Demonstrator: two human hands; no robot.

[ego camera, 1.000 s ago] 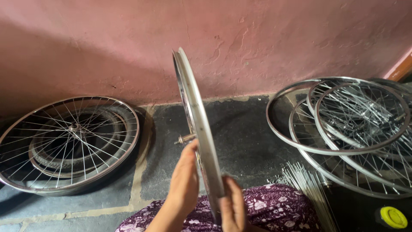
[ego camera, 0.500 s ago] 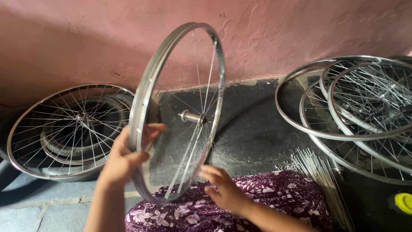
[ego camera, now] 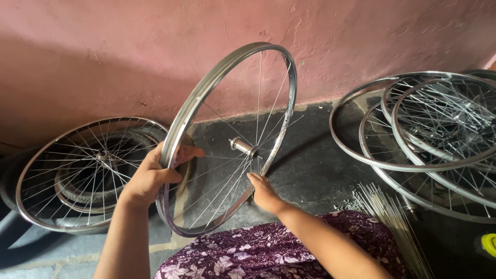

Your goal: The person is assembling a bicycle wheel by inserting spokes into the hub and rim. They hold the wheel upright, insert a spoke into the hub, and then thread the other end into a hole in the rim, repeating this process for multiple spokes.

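I hold a silver bicycle wheel (ego camera: pixel 204 93) upright and tilted over my lap, its metal hub (ego camera: pixel 243 146) in the middle with thin spokes running to the rim. My left hand (ego camera: pixel 152 175) grips the rim on its left side. My right hand (ego camera: pixel 264 192) rests against the lower right part of the rim, with fingers on the spokes near the hub. A purple flowered cloth (ego camera: pixel 258 253) covers my lap below the wheel.
A spoked wheel (ego camera: pixel 77 175) lies on the floor at left with a tyre under it. Several wheels and rims (ego camera: pixel 429 139) are stacked at right. A bundle of loose spokes (ego camera: pixel 387 217) lies by my right side. A pink wall (ego camera: pixel 129 51) stands behind.
The wheel has turned from edge-on to showing its spoked face. My left hand has moved out to the left side of the rim; my right hand has shifted to the lower right.
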